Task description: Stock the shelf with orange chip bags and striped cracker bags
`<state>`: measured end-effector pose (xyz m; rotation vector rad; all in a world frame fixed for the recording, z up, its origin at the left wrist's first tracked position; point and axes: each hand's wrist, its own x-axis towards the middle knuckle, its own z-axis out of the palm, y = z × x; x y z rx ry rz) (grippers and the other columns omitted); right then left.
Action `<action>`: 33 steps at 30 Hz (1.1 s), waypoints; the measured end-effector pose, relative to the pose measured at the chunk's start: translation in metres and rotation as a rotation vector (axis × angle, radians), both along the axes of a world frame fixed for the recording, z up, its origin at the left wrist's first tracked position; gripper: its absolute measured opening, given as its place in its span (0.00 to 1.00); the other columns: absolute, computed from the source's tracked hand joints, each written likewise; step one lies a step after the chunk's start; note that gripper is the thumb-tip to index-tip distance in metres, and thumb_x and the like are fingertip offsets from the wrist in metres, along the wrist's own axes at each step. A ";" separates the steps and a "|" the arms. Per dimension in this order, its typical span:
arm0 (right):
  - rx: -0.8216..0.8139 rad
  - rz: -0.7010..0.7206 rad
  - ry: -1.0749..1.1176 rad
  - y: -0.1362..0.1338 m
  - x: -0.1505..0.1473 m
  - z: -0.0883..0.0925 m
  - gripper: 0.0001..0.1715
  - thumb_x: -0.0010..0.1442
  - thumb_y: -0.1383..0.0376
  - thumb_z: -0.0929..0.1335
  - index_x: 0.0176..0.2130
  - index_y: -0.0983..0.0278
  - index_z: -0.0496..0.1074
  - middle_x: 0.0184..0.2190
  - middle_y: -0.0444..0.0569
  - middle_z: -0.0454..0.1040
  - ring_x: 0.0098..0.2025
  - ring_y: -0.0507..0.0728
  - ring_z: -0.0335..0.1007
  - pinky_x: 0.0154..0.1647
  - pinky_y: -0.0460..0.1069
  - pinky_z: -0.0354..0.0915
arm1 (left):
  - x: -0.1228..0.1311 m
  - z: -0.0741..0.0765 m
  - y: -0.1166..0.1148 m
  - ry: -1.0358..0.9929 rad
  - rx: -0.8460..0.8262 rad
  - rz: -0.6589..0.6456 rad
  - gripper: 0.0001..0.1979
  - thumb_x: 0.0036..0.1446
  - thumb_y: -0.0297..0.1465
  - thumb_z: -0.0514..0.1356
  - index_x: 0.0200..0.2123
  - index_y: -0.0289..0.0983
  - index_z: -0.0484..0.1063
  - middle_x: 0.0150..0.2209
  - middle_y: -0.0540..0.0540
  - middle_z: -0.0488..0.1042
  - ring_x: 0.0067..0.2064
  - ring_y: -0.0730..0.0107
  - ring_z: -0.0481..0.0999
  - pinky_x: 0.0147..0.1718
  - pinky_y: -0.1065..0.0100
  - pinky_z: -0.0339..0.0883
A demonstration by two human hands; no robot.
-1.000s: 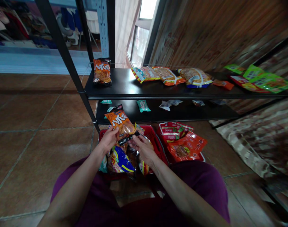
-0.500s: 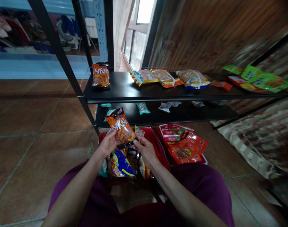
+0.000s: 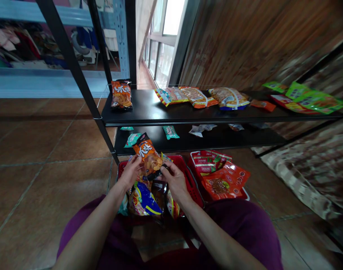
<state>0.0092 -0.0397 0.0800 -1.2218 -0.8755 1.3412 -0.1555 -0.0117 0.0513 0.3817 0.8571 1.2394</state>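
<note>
Between my two hands, above a red basket [image 3: 194, 186], is an orange and black snack bag [image 3: 149, 157], tilted with its top to the upper left. My left hand [image 3: 131, 171] holds its left side. At the lower right corner, my right hand [image 3: 174, 180] pinches the bag's black end between thumb and fingers. Under it in the basket lie a blue and yellow snack bag [image 3: 146, 200], a dark brown packet [image 3: 159, 193] and a red and yellow packet [image 3: 173, 204]. A matching orange bag [image 3: 121, 95] stands at the left end of the upper black shelf [image 3: 143, 105].
A second red basket [image 3: 246, 194] with red and orange packets [image 3: 223, 182] stands on the right. Several snack bags [image 3: 229, 98] and green packets [image 3: 314, 97] lie along the upper shelf. Small teal packets [image 3: 170, 132] are on the lower shelf [image 3: 151, 142]. A black post [image 3: 72, 71] rises at left.
The held bag has turned slightly and shifted a little right and down, with both hands still on it. The whole view has shifted slightly, and the shelf sits a little lower.
</note>
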 end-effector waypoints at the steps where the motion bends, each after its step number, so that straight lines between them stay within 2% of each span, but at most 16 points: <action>1: 0.075 0.003 -0.081 0.002 0.002 0.001 0.12 0.49 0.57 0.73 0.33 0.60 0.75 0.37 0.45 0.73 0.35 0.54 0.68 0.28 0.47 0.71 | 0.000 0.001 0.000 0.032 0.009 0.032 0.20 0.48 0.33 0.68 0.45 0.39 0.71 0.40 0.46 0.77 0.40 0.68 0.78 0.44 0.65 0.69; 2: 0.170 0.011 -0.189 0.003 0.004 0.003 0.10 0.51 0.58 0.71 0.34 0.59 0.75 0.40 0.47 0.73 0.38 0.56 0.69 0.31 0.49 0.72 | -0.001 0.001 0.000 0.044 0.020 0.053 0.22 0.47 0.32 0.69 0.47 0.40 0.70 0.40 0.46 0.77 0.40 0.68 0.77 0.45 0.64 0.69; 4: 0.390 0.072 -0.457 0.003 0.009 0.005 0.06 0.56 0.62 0.69 0.36 0.58 0.75 0.45 0.49 0.73 0.46 0.58 0.69 0.42 0.54 0.72 | -0.003 0.004 0.001 0.002 0.054 0.047 0.25 0.46 0.31 0.69 0.49 0.41 0.68 0.41 0.46 0.77 0.42 0.66 0.77 0.47 0.59 0.68; 7: 0.650 0.237 -0.825 -0.004 0.012 0.007 0.11 0.59 0.69 0.66 0.39 0.57 0.75 0.48 0.49 0.73 0.51 0.59 0.68 0.56 0.58 0.64 | -0.007 0.006 0.001 -0.111 0.132 -0.026 0.20 0.50 0.35 0.66 0.48 0.40 0.70 0.42 0.46 0.77 0.45 0.65 0.76 0.49 0.58 0.68; 11: 0.756 0.348 -1.123 -0.018 0.005 0.001 0.15 0.57 0.73 0.66 0.41 0.57 0.74 0.50 0.51 0.72 0.50 0.60 0.67 0.51 0.57 0.68 | -0.010 0.005 0.003 -0.166 0.157 -0.066 0.19 0.54 0.43 0.62 0.44 0.36 0.73 0.42 0.43 0.77 0.45 0.63 0.76 0.47 0.61 0.69; 14: 0.779 0.367 -1.202 -0.025 0.001 -0.007 0.16 0.55 0.74 0.67 0.41 0.58 0.74 0.49 0.52 0.71 0.51 0.61 0.65 0.49 0.58 0.69 | -0.010 0.002 0.005 -0.172 0.091 -0.035 0.20 0.55 0.46 0.60 0.41 0.35 0.74 0.40 0.43 0.78 0.44 0.61 0.76 0.47 0.61 0.69; 17: 0.802 0.372 -1.212 -0.028 0.002 -0.015 0.14 0.57 0.74 0.66 0.40 0.58 0.74 0.50 0.52 0.70 0.53 0.62 0.63 0.50 0.59 0.69 | -0.008 -0.003 0.005 -0.164 0.009 0.015 0.19 0.55 0.46 0.59 0.38 0.36 0.75 0.36 0.45 0.78 0.42 0.61 0.77 0.45 0.60 0.70; 23: 0.835 0.383 -1.235 -0.031 0.001 -0.023 0.11 0.60 0.73 0.64 0.37 0.61 0.75 0.49 0.53 0.71 0.56 0.61 0.60 0.55 0.58 0.67 | -0.002 0.000 0.004 -0.165 0.003 -0.051 0.24 0.56 0.46 0.57 0.46 0.33 0.72 0.41 0.40 0.78 0.45 0.57 0.77 0.47 0.58 0.69; 28: 0.763 0.374 -1.071 -0.036 0.004 -0.026 0.14 0.59 0.72 0.65 0.43 0.59 0.74 0.56 0.53 0.67 0.62 0.62 0.54 0.60 0.62 0.61 | -0.001 0.007 0.008 -0.184 -0.065 0.071 0.17 0.58 0.43 0.56 0.39 0.35 0.74 0.35 0.43 0.79 0.39 0.61 0.78 0.44 0.60 0.69; 31: 0.601 0.222 -0.814 -0.037 0.007 -0.029 0.21 0.57 0.66 0.69 0.51 0.59 0.69 0.59 0.54 0.64 0.63 0.63 0.55 0.63 0.64 0.56 | -0.005 0.009 0.010 -0.209 -0.066 0.139 0.15 0.57 0.41 0.57 0.37 0.35 0.74 0.33 0.46 0.79 0.35 0.65 0.78 0.41 0.63 0.70; 33: 0.356 0.071 -0.539 -0.034 0.007 -0.033 0.25 0.56 0.60 0.69 0.53 0.59 0.67 0.56 0.54 0.66 0.60 0.62 0.60 0.62 0.62 0.57 | -0.008 0.008 0.011 -0.217 -0.057 0.172 0.13 0.57 0.39 0.58 0.37 0.35 0.73 0.32 0.47 0.78 0.34 0.67 0.77 0.40 0.64 0.70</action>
